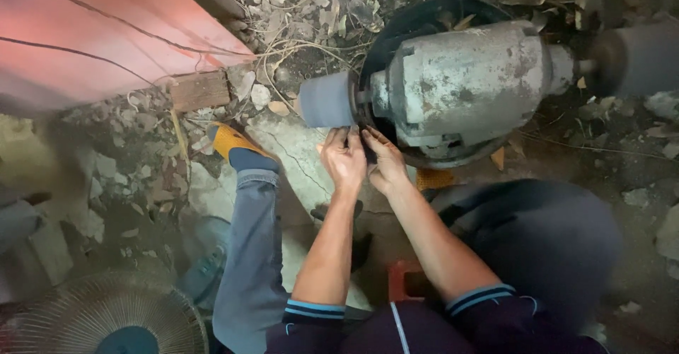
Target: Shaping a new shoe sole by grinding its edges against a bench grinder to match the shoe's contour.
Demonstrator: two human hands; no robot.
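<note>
1. Head view: both hands meet at the grey wheel (327, 100) on the near end of the bench grinder motor (463, 85), which sits on the bare ground among dry leaves.
2. The left hand (344, 159) and right hand (386, 161) press together, fingers (338, 139) pinched narrow on something small under the wheel; what it is, I cannot tell.
3. Held close so the work meets the wheel steadily.
4. A yellow-toed shoe (237, 147) braces to the left; a fan (106, 322) stands at the lower left.
</note>
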